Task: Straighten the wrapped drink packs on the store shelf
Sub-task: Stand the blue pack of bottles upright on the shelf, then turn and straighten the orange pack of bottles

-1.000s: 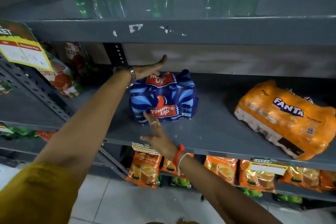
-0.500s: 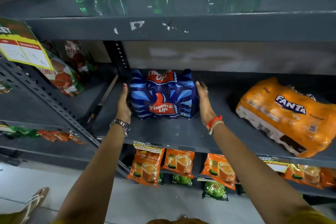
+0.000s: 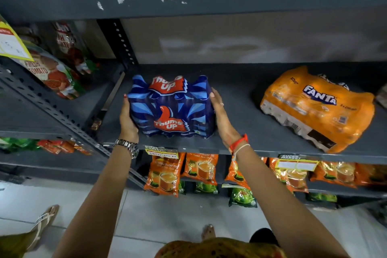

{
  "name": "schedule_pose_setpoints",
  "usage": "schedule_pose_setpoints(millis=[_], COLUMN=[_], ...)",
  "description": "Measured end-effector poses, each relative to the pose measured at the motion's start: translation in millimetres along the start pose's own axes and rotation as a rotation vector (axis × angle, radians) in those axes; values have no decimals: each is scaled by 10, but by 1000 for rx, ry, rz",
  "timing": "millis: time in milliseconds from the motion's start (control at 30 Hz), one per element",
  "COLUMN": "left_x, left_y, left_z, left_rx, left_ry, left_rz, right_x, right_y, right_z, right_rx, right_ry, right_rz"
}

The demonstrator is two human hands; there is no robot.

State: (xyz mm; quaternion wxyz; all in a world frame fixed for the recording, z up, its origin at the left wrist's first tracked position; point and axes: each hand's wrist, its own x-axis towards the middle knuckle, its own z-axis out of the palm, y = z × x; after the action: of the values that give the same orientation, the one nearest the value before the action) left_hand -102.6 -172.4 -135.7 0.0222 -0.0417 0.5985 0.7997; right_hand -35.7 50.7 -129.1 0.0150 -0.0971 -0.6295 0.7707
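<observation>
The blue Thums Up pack (image 3: 171, 109) stands near the front lip of the grey shelf (image 3: 240, 144), bare shelf open on its right up to the orange Fanta pack (image 3: 318, 107), which lies askew (well apart from mine). A perforated upright (image 3: 123, 48) stands behind its left side. My left hand (image 3: 126, 119) and right hand (image 3: 222, 115) press flat against its two sides, fingers extended, clasping it between them.
</observation>
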Motion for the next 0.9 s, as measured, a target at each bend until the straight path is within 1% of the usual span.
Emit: schedule_pose_setpoints(millis=[100, 167, 233, 300, 333, 367, 433, 467, 500, 533, 567, 600, 633, 667, 700, 733, 767, 833, 900], left_x=[-46, -25, -54, -63, -5, 25, 126, 82, -48, -209, -389, -558, -736, -818, -923, -973, -1021, -1036, -970], left_y=[66, 115, 193, 311, 351, 354, 299, 250, 198, 170, 141, 102, 28, -71, -189, -323, -464, -675, -785], left_z=[57, 57, 40, -9, 51, 99, 242, 378, 566, 787, 1026, 1309, 1622, 1947, 2202, 2456, 2663, 2966, 3196], left_rx=[-47, -50, -77, -136, -132, -115, -120, -93, 70, 306, 510, 627, 659, 634, 609, 597, 616, 656, 657], left_ry=[13, 9, -2, 10, 98, 187, 345, 383, 389, 376, 286, 188, 97, 30, -44, -115, -147, -189, -200], left_rz=[-10, 17, 92, 204, 246, 293, 360, 423, 506, 692, 910, 1061, 1118, 1123, 1079, 975, 822, 505, 217], right_x=[-17, -97, -217, -345, -407, -459, -578, -634, -709, -813, -917, -1023, -1168, -1210, -1182, -1142, -1122, -1066, -1068], right_y=[-39, -99, -207, -359, -425, -506, -695, -760, -786, -777, -750, -687, -664, -639, -646, -661, -718, -769, -672], right_z=[-29, -113, -297, -546, -704, -888, -1249, -1415, -1604, -1803, -1953, -2078, -2179, -2206, -2294, -2377, -2398, -2470, -2629], right_rx=[5, -47, -163, -296, -374, -483, -755, -835, -864, -818, -662, -432, -212, -79, 4, 46, 125, 286, 282], right_ry=[18, 19, 96, 251, 331, 437, 739, 865, 955, 998, 982, 897, 765, 733, 811, 909, 928, 851, 761], right_rz=[39, 48, -26, -175, -236, -252, -173, -91, 14, 125, 236, 369, 486, 494, 405, 287, 223, 243, 278])
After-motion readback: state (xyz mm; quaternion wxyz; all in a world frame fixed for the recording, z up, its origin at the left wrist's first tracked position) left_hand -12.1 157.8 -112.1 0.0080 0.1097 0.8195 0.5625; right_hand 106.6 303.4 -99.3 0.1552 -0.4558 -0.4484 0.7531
